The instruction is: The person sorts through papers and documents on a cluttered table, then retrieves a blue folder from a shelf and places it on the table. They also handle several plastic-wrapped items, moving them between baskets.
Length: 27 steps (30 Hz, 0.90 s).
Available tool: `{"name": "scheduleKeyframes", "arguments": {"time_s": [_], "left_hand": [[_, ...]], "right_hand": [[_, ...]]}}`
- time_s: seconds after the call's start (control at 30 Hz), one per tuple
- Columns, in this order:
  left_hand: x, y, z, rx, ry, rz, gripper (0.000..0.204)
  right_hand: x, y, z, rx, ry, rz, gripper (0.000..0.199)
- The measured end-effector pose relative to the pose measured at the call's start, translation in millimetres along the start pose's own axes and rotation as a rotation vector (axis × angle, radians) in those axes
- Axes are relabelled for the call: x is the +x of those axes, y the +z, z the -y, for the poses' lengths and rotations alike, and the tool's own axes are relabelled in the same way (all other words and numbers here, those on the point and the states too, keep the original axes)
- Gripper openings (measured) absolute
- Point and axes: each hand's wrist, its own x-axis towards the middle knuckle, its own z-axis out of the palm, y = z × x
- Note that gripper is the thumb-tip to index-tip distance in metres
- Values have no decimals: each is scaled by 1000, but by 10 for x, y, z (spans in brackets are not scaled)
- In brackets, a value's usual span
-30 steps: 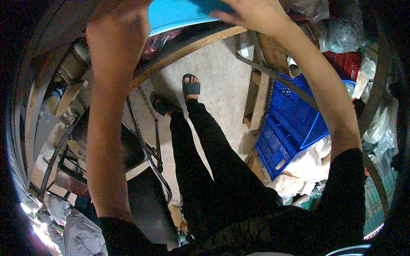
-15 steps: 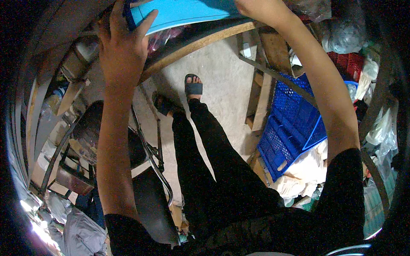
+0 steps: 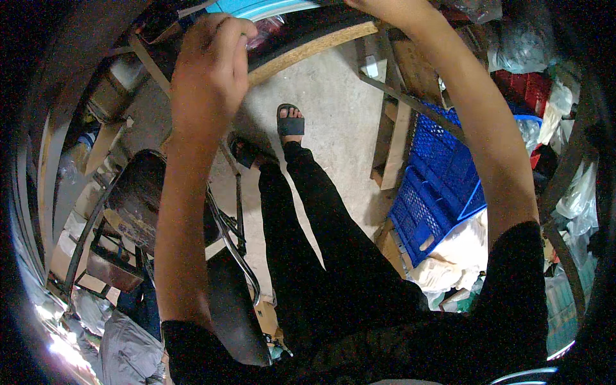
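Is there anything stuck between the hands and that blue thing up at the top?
Nothing visible. The left hand is raised right at the lower edge of the light blue thing, fingers curled there, with no gap showing. The right hand is mostly cut off by the picture's top edge, so its contact cannot be seen.

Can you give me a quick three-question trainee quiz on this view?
1. True or false: the left hand is curled into a fist at the board edge.
2. What colour is the crate on the person's right side? A red, B blue, C green.
3. What footwear shows on the floor?
Key: 1 true. 2 B. 3 a dark sandal; the right hand is cut off at the top edge.
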Motion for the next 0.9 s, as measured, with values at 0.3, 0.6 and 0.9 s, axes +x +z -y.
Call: {"name": "scheduleKeyframes", "arguments": {"time_s": [0.3,0.6,0.9], "left_hand": [[180,93,229,251,-135,319,64],[120,-66,152,394,51,496,49],[49,-64,138,295,16,422,41]], "right_hand": [[32,-37,28,120,107,56,24],[65,-153,-119,103,18,114,26],[58,-147,-88,139,33,94,29]]}}
